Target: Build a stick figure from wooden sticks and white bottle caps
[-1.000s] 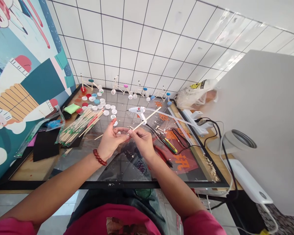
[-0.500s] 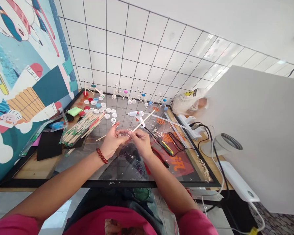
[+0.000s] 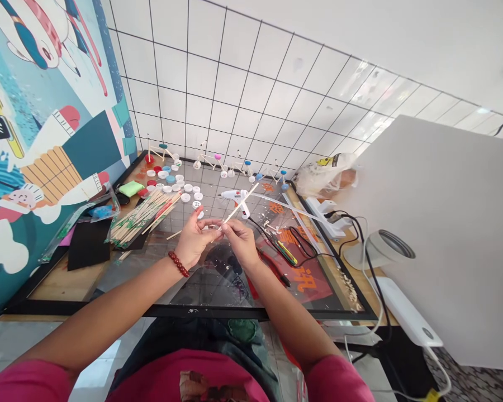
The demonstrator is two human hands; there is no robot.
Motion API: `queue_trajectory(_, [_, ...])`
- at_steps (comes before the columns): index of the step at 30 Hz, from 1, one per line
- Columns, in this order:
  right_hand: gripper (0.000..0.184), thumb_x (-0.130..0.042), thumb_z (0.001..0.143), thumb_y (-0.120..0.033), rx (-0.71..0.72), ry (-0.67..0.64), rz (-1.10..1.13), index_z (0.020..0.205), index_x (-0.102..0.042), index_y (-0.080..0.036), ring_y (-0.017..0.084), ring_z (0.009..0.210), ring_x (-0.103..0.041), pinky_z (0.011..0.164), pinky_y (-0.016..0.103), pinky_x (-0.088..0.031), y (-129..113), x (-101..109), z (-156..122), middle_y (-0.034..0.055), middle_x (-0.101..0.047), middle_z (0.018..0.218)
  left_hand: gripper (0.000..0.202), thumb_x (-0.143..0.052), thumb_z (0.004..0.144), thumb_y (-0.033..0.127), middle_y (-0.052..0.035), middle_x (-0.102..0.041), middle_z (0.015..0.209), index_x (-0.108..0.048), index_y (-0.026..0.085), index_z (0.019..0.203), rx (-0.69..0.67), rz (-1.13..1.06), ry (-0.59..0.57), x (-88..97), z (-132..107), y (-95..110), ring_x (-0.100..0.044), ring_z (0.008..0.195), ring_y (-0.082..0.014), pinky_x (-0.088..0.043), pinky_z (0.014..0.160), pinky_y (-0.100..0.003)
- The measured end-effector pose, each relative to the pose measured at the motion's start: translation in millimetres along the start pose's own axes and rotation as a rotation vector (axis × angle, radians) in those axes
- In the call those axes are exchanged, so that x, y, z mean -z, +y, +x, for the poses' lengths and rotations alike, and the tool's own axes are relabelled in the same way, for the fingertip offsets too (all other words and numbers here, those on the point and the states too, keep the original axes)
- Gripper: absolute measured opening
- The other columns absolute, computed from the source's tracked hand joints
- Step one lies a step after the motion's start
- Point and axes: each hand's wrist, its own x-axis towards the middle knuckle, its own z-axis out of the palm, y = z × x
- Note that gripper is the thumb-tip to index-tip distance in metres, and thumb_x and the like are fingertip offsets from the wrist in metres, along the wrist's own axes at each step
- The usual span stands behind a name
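Observation:
Above the middle of the glass-topped table, my left hand (image 3: 197,239) and my right hand (image 3: 240,239) meet around a thin wooden stick (image 3: 242,204). Both thumbs and fingertips pinch it near its lower end, and the long part slants up and to the right. A red bead bracelet (image 3: 178,264) circles my left wrist. Just beyond the hands lies a white glue gun (image 3: 237,200), which the stick partly crosses in view. My fingers hide the stick's lower end.
Bundled wooden sticks (image 3: 145,218) and many bottle caps (image 3: 186,192) lie on the left. Small stick-and-cap models (image 3: 218,159) line the back edge. A yellow-green utility knife (image 3: 287,252), black cable (image 3: 260,229) and power strip (image 3: 327,218) are at right.
The stick has tilted slightly steeper, its upper end shifting a little left. Both hands keep their pinch on it. The whole view has shifted slightly.

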Motion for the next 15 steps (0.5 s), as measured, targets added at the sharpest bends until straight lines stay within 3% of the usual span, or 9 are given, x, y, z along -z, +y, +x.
queue_trajectory(3, [0.032,-0.076,0.082,-0.053,-0.048,-0.101,0.144,0.099,-0.08,-0.026,0.023,0.095,-0.065,0.087,0.038,-0.054,1.2,0.7,-1.5,0.0051,-0.072,0.105,0.113,-0.088,0.059,0.002,-0.001,-0.078,0.09,-0.026,0.019,0.152,-0.032,-0.009,0.001,-0.4,0.0,3.8,-0.072,0.066,-0.0134,-0.06,0.066,-0.027])
queue_trajectory(7, [0.041,-0.084,0.076,-0.045,0.014,-0.185,0.144,0.113,-0.077,-0.028,0.02,0.093,-0.06,0.086,0.036,-0.053,0.8,2.2,-2.6,0.005,-0.068,0.112,0.112,-0.086,0.06,0.001,0.0001,-0.077,0.09,-0.024,0.021,0.152,-0.026,-0.024,-0.013,-0.6,-1.3,7.7,-0.075,0.068,-0.0145,-0.061,0.069,-0.027])
queue_trajectory(15, [0.037,-0.08,0.081,-0.037,0.119,-0.144,0.012,0.117,-0.073,-0.028,0.018,0.087,-0.057,0.078,0.033,-0.051,4.6,-1.4,-2.6,0.0053,-0.065,0.111,0.109,-0.086,0.06,0.001,-0.0008,-0.077,0.095,-0.027,0.023,0.15,-0.028,-0.032,-0.005,0.6,-1.5,6.2,-0.075,0.068,-0.0144,-0.06,0.067,-0.027])
